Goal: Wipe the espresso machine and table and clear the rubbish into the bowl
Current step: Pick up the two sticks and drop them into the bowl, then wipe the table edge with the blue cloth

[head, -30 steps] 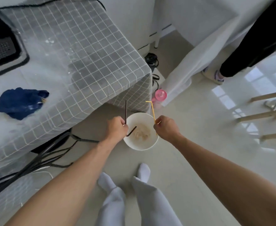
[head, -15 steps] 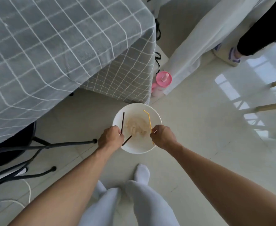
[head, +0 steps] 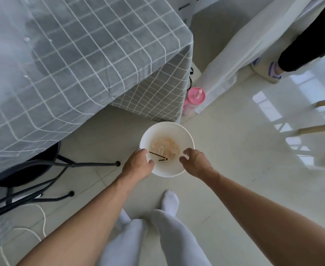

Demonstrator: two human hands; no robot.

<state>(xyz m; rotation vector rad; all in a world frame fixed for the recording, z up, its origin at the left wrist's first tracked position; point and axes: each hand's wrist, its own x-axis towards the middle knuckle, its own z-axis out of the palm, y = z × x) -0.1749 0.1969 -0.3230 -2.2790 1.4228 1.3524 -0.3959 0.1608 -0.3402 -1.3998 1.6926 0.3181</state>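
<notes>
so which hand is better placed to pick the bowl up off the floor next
Probably the left hand: it sits against the near-left rim of the white bowl, apparently touching it. The right hand hovers open over the near-right rim, fingers curled and apparently apart from it. Both look empty.

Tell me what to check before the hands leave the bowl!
1. Dark straw inside the bowl: ok.
2. Yellow straw inside the bowl: cannot tell, it does not show.
3. Left hand empty: ok, fingers open at the rim.
4. Right hand empty: ok, fingers spread, nothing held.
5. Bowl upright on the floor: ok.
6. Table wiped: cannot tell, only part of the checked cloth shows.
</notes>
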